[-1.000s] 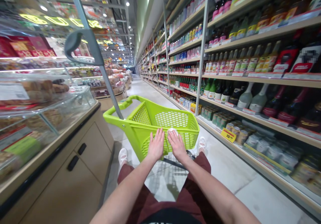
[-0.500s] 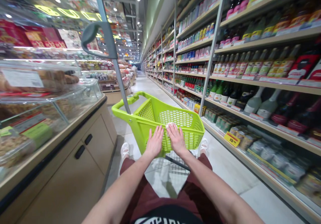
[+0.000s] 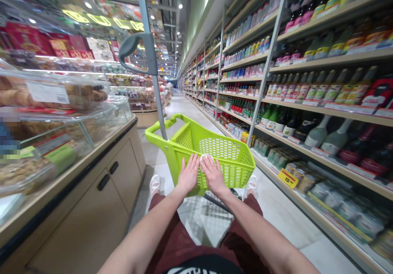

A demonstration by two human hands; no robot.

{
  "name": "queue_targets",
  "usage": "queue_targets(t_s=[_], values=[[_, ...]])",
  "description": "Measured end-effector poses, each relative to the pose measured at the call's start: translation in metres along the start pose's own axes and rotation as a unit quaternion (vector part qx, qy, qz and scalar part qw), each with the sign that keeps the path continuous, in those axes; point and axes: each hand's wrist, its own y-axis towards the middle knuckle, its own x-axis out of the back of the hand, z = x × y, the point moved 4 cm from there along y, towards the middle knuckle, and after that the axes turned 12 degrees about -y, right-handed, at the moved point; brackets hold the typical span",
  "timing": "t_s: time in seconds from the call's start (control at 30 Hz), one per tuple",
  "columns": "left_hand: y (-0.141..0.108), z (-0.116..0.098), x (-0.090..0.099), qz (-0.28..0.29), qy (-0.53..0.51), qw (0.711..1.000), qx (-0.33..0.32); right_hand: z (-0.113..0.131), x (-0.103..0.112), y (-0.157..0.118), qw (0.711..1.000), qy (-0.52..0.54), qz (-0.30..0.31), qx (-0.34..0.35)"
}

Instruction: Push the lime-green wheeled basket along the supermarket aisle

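Observation:
A green plastic shopping basket [image 3: 178, 153] stands between my legs, with perforated sides and a grey pole carrying a grey loop handle [image 3: 150, 53] at its left end. My left hand [image 3: 188, 174] lies with fingers stretched out on the basket's near side, and nothing shows in it. Beside it, my right hand [image 3: 213, 175] presses a small white wad [image 3: 206, 157] against the rim, its fingers extended over it. Most of the wad is hidden under those fingers. The basket's inside shows no goods.
Shelves [image 3: 325, 106] of bottles and cans line the right side, with a yellow price tag [image 3: 287, 178] low down. On the left stands a wooden counter [image 3: 123, 184] with packaged baked goods. Tiled floor [image 3: 190, 107] runs down the aisle.
The view has shifted, so the basket and shelves sit slightly further right. My right hand and the white wad have moved slightly left along the rim, closer to my left hand.

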Motion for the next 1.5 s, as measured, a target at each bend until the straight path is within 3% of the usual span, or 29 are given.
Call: queue_targets(t_s=[0.13, 0.27, 0.33, 0.43, 0.57, 0.63, 0.73, 0.9, 1.0, 1.13, 1.2, 1.3, 1.43, 1.5], values=[[0.0, 0.01, 0.007, -0.015, 0.01, 1.0, 0.017, 0.001, -0.01, 0.007, 1.0, -0.01, 0.014, 0.0], [-0.015, 0.017, -0.009, 0.016, 0.012, 1.0, 0.011, 0.006, -0.043, -0.023, 0.995, -0.003, 0.095, 0.033], [-0.022, 0.019, -0.014, 0.022, 0.011, 1.0, 0.005, 0.009, -0.049, -0.033, 0.991, 0.005, 0.124, 0.049], [-0.023, 0.025, -0.005, 0.005, 0.01, 1.0, 0.009, 0.013, -0.034, -0.025, 0.994, 0.015, 0.094, 0.055], [-0.011, 0.036, 0.022, -0.033, 0.01, 0.999, 0.024, 0.018, 0.0, 0.019, 0.999, 0.011, -0.013, 0.029], [-0.007, 0.04, 0.031, -0.044, 0.012, 0.998, 0.031, 0.02, 0.004, 0.036, 0.999, 0.003, -0.026, 0.018], [-0.011, 0.044, 0.03, -0.04, 0.013, 0.998, 0.036, 0.026, -0.013, 0.036, 0.999, -0.011, 0.015, 0.035], [-0.028, 0.044, 0.012, -0.005, 0.003, 1.0, 0.029, 0.034, -0.046, 0.0, 0.991, -0.01, 0.101, 0.086], [-0.03, 0.046, 0.013, -0.013, 0.005, 0.999, 0.039, 0.039, -0.034, 0.003, 0.992, 0.005, 0.085, 0.091], [-0.024, 0.055, 0.027, -0.039, 0.011, 0.997, 0.061, 0.045, -0.002, 0.045, 0.998, 0.022, -0.001, 0.055], [-0.022, 0.061, 0.033, -0.047, 0.011, 0.996, 0.072, 0.046, 0.002, 0.062, 0.999, 0.021, -0.017, 0.044], [-0.024, 0.067, 0.034, -0.051, 0.015, 0.995, 0.081, 0.048, -0.011, 0.063, 0.998, 0.01, 0.016, 0.057], [-0.036, 0.07, 0.022, -0.034, 0.015, 0.996, 0.078, 0.052, -0.037, 0.034, 0.991, 0.004, 0.094, 0.092], [-0.041, 0.072, 0.018, -0.029, 0.011, 0.996, 0.079, 0.056, -0.04, 0.026, 0.989, 0.008, 0.108, 0.101]])
